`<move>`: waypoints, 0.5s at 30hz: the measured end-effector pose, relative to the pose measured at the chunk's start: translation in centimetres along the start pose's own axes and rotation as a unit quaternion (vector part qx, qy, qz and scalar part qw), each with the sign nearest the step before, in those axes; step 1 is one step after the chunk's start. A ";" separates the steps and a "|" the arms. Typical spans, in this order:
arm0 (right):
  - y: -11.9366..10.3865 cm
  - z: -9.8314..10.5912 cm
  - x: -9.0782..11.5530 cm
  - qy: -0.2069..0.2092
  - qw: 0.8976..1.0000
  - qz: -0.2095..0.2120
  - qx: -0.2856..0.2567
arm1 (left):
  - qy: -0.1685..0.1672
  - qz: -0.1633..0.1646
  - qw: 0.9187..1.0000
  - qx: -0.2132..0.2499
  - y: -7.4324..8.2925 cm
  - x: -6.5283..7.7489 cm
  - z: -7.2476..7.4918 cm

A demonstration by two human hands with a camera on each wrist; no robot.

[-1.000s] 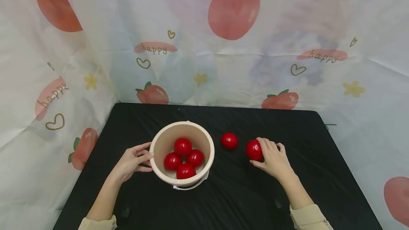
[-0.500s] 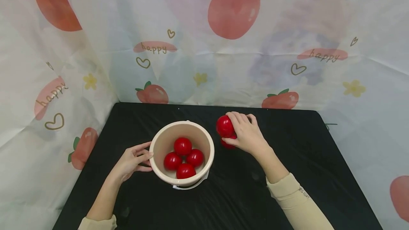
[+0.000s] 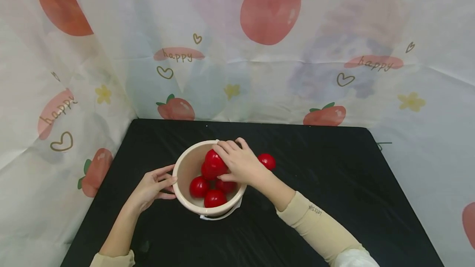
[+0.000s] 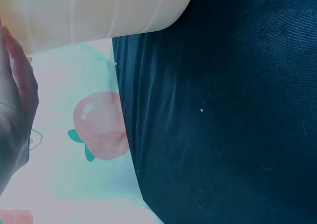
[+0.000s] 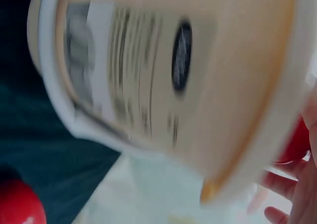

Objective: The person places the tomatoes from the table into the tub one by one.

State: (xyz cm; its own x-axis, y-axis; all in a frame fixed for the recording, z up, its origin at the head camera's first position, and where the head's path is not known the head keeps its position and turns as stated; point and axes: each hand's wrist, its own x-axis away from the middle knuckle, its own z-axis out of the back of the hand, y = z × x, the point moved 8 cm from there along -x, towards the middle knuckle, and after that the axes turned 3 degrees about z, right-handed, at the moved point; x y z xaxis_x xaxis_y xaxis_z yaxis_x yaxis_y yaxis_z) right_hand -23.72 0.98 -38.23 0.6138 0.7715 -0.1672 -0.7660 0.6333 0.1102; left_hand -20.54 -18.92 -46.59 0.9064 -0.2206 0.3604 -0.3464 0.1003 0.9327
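A cream bucket (image 3: 188,160) with a white handle stands on the black table. Several shiny red balls (image 3: 199,187) lie inside it. My left hand (image 3: 154,186) holds the bucket's left side, thumb at the rim and fingers against the outer wall; the left wrist view shows this hand (image 4: 15,95) beside the wall. Over the bucket's opening, my right hand (image 3: 239,164) grips another red ball (image 3: 214,160), which overlaps the balls below. In the right wrist view the rim partly hides the held ball (image 5: 297,143). One more red ball (image 3: 266,161) lies right of the bucket.
The black table (image 3: 326,168) has its far edge against a white curtain (image 3: 259,81) printed with fruit. The bucket's handle (image 3: 221,216) hangs down on its near side. A printed label (image 5: 143,70) covers part of the outer wall.
My right hand has carried the gripped ball leftward from the table's right side, past the other loose ball, to over the bucket. My left hand and the bucket have stayed in place.
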 end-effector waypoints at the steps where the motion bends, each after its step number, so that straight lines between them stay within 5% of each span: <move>1: -0.6 -0.4 -0.3 -0.010 1.000 0.009 0.003 | -0.001 0.000 1.000 0.000 0.0 0.0 0.0; 15: -7.4 -5.4 -1.8 -0.084 0.984 0.130 0.085 | 0.000 -0.001 1.000 -0.005 0.0 0.1 0.0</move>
State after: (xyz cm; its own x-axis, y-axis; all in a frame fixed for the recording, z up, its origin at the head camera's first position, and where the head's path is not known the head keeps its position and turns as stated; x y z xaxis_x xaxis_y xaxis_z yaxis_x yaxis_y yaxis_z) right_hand -20.24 -5.45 -44.06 0.4345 0.8992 0.0509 -0.8673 0.4025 0.2930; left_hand -20.49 -18.93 -46.58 0.9069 -0.2216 0.3584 -0.3419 0.1102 0.9333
